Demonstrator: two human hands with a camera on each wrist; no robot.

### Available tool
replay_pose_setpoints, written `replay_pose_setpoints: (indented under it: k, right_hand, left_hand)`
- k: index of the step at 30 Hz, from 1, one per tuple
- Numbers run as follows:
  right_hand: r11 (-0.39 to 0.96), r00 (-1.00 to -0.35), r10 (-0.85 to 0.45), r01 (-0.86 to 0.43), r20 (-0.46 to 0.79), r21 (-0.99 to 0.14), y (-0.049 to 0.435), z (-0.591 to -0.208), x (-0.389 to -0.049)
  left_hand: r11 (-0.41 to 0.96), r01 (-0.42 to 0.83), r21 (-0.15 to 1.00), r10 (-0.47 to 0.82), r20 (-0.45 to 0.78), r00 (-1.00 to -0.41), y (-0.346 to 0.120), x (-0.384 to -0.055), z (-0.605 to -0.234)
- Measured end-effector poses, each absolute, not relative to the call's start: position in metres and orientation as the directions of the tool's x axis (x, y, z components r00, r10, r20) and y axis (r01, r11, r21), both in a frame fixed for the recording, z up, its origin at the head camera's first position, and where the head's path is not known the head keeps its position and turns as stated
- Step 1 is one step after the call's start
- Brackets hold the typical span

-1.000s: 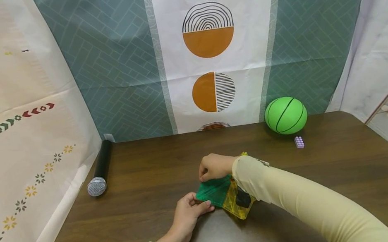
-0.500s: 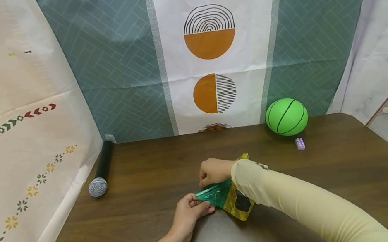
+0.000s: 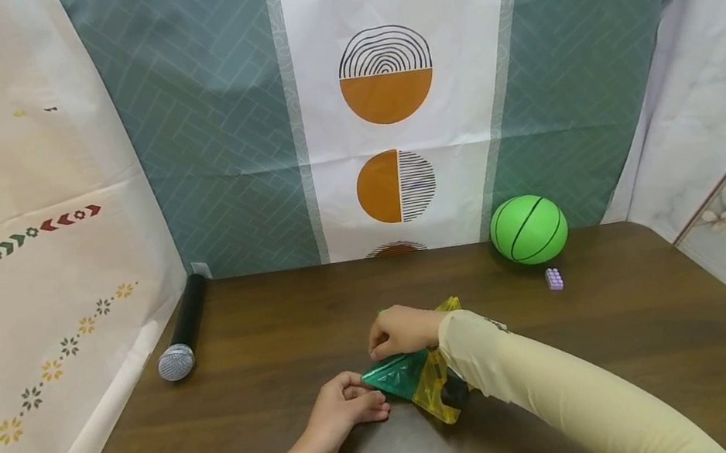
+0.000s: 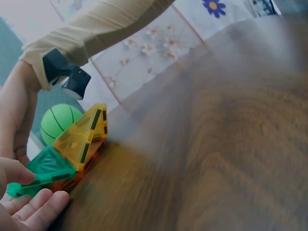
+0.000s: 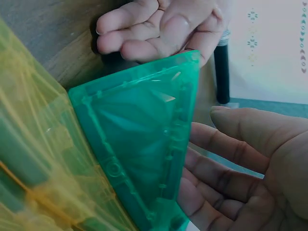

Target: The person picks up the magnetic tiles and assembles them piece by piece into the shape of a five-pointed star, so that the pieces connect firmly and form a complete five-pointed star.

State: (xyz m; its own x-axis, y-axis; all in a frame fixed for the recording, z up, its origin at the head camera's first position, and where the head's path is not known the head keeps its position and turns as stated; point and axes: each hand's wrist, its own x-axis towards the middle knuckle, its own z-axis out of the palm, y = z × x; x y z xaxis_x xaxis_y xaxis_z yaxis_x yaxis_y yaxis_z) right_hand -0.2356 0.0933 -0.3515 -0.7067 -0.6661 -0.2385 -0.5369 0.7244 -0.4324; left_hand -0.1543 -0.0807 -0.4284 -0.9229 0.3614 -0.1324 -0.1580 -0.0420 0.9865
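Observation:
A green translucent triangular magnetic tile (image 3: 396,378) joins yellow translucent magnetic tiles (image 3: 432,390), which stand as a peaked shape in the left wrist view (image 4: 79,139). At the green tile's left corner is my left hand (image 3: 344,408); one finger lies over it and others sit below in the left wrist view. From the far side my right hand (image 3: 405,330) reaches over the tiles. In the right wrist view its fingertips touch the green tile's edge, while the thumb (image 5: 236,115) stays apart. The right sleeve partly hides the yellow tiles in the head view.
A black microphone (image 3: 183,324) lies at the table's left edge. Toward the back right sit a green ball (image 3: 529,230) and a small purple toy block (image 3: 554,278). Patterned cloths hang behind and beside the brown wooden table (image 3: 291,308). A black camera (image 4: 67,74) is on the right wrist.
The head view has tilted up slightly. The green tile has tipped, so its upper edge shows raised. My left thumb has lowered away from the tile. The right hand has barely moved.

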Motion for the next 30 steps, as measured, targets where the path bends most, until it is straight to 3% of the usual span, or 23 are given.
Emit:
replay_pose_setpoints:
  k: [9, 14, 20, 24, 30]
  right_hand:
    - [0.694, -0.724, -0.668, -0.521, -0.174, -0.496, 0.104, -0.349, -0.226]
    - [0.679, -0.737, -0.666, -0.537, -0.113, -0.501, 0.111, -0.353, -0.221]
    - [0.668, -0.779, -0.626, -0.512, -0.036, -0.540, 0.120, -0.347, -0.210]
    - [0.649, -0.800, -0.599, -0.509, 0.033, -0.566, 0.127, -0.345, -0.205]
    - [0.657, -0.826, -0.549, -0.521, 0.127, -0.545, 0.137, -0.342, -0.199]
  left_hand:
    - [0.161, 0.051, 0.986, 0.353, -0.009, -0.936, -0.092, -0.158, -0.423]
    - [0.301, 0.176, 0.937, 0.276, 0.092, -0.957, -0.095, -0.160, -0.414]
    - [0.395, 0.310, 0.865, 0.254, 0.221, -0.942, -0.095, -0.165, -0.401]
    - [0.496, 0.450, 0.743, 0.263, 0.365, -0.893, -0.094, -0.170, -0.393]
    - [0.595, 0.642, 0.484, 0.332, 0.579, -0.744, -0.089, -0.181, -0.385]
